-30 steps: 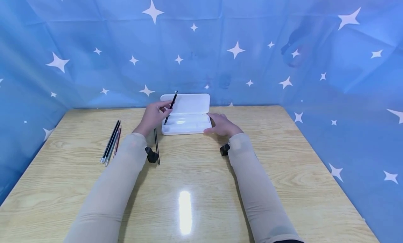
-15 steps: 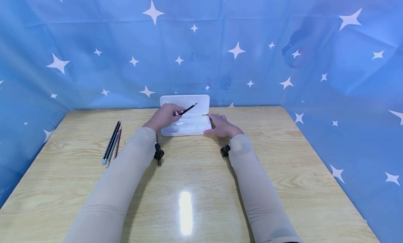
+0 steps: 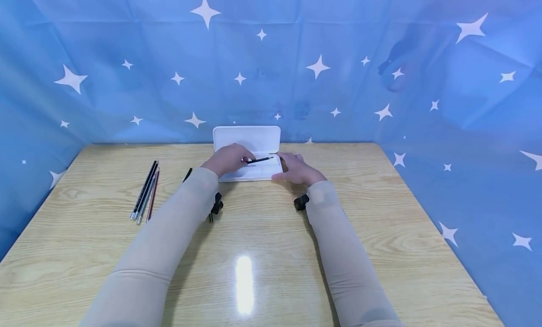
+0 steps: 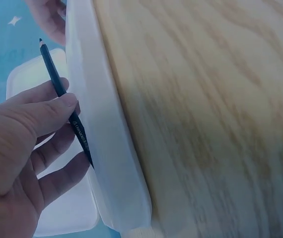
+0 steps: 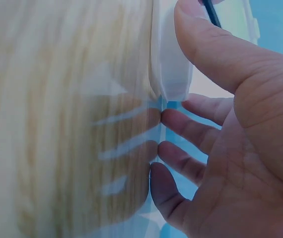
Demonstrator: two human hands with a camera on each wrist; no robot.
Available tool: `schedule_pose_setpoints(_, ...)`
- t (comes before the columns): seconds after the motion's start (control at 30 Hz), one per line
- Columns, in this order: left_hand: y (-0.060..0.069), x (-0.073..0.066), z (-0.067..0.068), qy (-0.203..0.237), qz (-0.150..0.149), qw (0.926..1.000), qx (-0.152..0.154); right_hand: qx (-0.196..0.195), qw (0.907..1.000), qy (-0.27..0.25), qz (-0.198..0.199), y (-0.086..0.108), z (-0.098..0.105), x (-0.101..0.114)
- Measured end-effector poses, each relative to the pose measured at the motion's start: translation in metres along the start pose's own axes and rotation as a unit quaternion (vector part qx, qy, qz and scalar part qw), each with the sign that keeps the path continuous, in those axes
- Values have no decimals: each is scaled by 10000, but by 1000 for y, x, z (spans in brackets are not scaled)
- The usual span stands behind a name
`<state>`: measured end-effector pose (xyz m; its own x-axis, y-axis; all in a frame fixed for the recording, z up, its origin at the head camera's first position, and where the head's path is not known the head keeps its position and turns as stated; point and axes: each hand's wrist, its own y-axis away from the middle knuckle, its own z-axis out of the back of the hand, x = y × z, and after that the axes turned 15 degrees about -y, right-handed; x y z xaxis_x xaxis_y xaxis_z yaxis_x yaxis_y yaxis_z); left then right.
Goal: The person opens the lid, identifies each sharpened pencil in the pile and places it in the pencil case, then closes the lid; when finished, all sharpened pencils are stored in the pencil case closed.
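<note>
My left hand (image 3: 230, 158) pinches a black pencil (image 3: 260, 160) between thumb and fingers, over the open white pencil case (image 3: 250, 176). In the left wrist view the sharpened tip of the pencil (image 4: 47, 54) points away from the palm, and its other end reaches the case wall (image 4: 106, 134). My right hand (image 3: 296, 169) grips the right end of the case. In the right wrist view its thumb lies along the front wall (image 5: 174, 64), while the fingers (image 5: 186, 124) are around the end. The raised lid (image 3: 254, 135) leans back; my left hand hides part of the tray.
Several pencils (image 3: 146, 193), dark, bluish and red, lie in a bunch on the wooden table (image 3: 262, 233) at the left. One dark pencil end (image 3: 187, 174) shows beside the left sleeve, another (image 3: 211, 218) below it. A blue starry cloth (image 3: 271, 82) hangs behind the table.
My left hand has moved right over the case, turning the pencil from steeply upright to nearly level. A dark pencil end now shows left of the sleeve. The right hand stays on the case.
</note>
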<state>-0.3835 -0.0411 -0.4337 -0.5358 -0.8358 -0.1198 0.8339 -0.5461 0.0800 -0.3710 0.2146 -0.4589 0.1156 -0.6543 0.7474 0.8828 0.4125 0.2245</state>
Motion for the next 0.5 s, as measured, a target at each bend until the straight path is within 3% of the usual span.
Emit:
schedule_pose_setpoints(0.17,1,-1,2,-151,37,9999,22,-1,10000,6,63,0,1,3)
schedule_pose_setpoints(0.5,6,5,2,120,61,9999,32,-4,10000,38,-31,-1,1,1)
